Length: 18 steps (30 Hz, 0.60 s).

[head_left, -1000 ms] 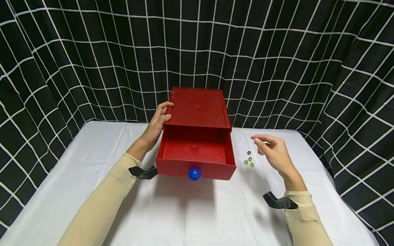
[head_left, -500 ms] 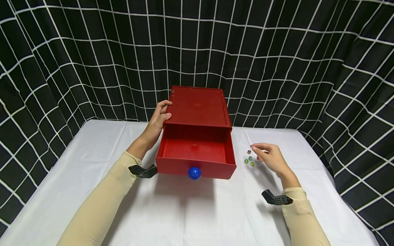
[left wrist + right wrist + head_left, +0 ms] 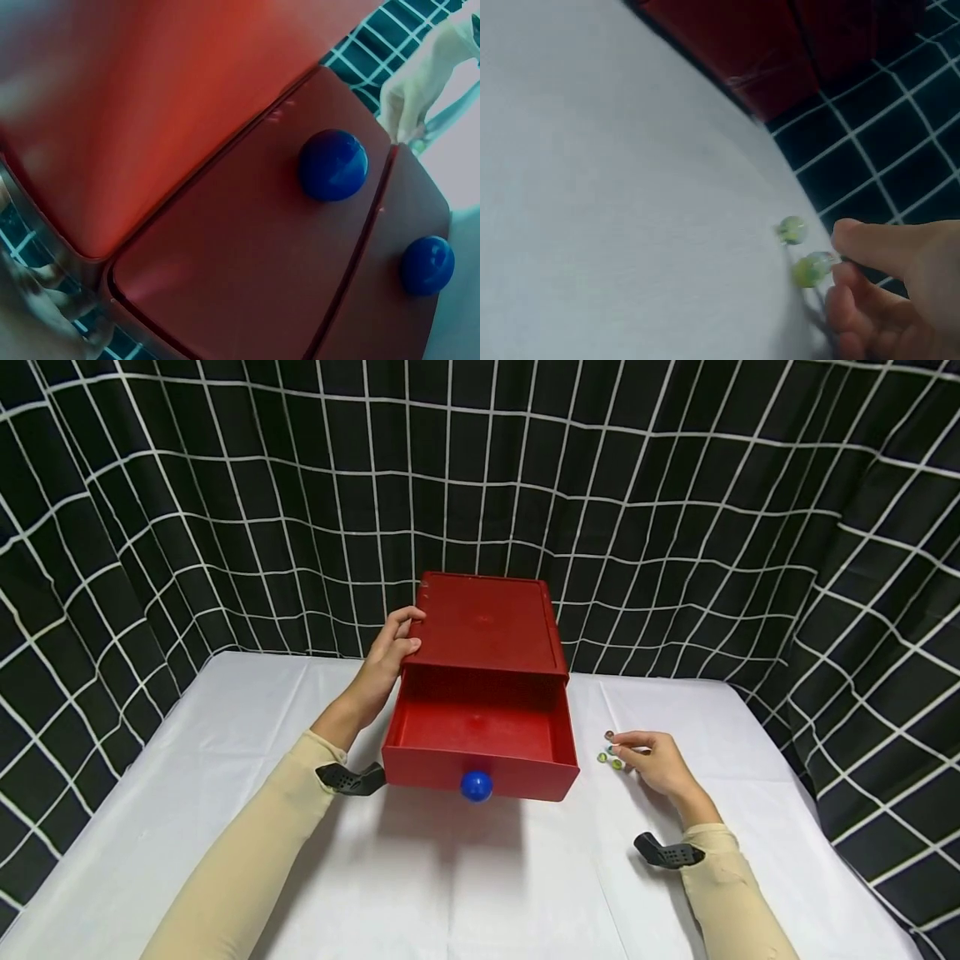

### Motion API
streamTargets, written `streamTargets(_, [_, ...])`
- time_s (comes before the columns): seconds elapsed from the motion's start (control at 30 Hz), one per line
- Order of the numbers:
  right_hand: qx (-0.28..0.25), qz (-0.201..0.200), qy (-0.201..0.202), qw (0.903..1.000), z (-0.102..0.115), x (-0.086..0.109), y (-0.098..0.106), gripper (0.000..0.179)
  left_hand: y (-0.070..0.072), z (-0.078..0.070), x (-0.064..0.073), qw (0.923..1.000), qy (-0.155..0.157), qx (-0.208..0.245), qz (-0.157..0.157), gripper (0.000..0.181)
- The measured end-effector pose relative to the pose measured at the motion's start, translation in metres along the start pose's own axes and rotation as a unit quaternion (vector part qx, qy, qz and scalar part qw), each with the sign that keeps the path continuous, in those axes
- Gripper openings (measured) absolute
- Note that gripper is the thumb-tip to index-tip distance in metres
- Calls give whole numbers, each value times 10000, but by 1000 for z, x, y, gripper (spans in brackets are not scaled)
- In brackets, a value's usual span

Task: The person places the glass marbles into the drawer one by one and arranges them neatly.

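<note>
A red drawer unit (image 3: 487, 618) stands on the white-covered table, its top drawer (image 3: 480, 727) pulled out and bare inside, with a blue knob (image 3: 476, 786) in front. My left hand (image 3: 378, 668) rests against the unit's left side, fingertips and thumb at its top edge. To the right, my right hand (image 3: 654, 764) is low over several small glass marbles (image 3: 602, 757). Its thumb and forefinger tips are at a greenish marble (image 3: 822, 262), a small gap showing between them. A brown marble (image 3: 609, 736) lies just beyond the fingertips.
Below the pulled-out drawer, the left wrist view shows two closed drawers with blue knobs (image 3: 334, 165). A black curtain with white grid lines (image 3: 480, 468) surrounds the back and sides. White cloth (image 3: 450, 885) covers the table.
My right hand has come down and slightly left to the marbles, its thumb and forefinger now at one of them. My left hand keeps its place on the drawer unit.
</note>
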State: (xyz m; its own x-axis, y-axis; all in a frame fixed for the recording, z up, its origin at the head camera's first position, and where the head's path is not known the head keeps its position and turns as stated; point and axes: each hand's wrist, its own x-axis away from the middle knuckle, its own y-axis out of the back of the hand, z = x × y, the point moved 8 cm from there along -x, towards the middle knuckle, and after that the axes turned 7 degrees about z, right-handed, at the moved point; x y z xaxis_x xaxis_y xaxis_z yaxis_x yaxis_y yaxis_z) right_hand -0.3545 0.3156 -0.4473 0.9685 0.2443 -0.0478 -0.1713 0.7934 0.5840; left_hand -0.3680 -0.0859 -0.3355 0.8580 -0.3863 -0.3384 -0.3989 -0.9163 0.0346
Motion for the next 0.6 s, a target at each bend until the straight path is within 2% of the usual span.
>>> streamTargets(0.03, [-16, -37, 28, 10000, -6, -2, -1, 29, 0, 0, 0, 10000, 9, -22, 10, 44])
streamTargets(0.33, [70, -253, -5, 9997, -7, -4, -2, 29, -1, 0, -2, 9999, 22, -85, 49, 45])
streamTargets(0.6, [835, -567, -301, 9944, -10, -4, 0, 22, 0, -1, -1, 9999, 5, -128, 47, 46])
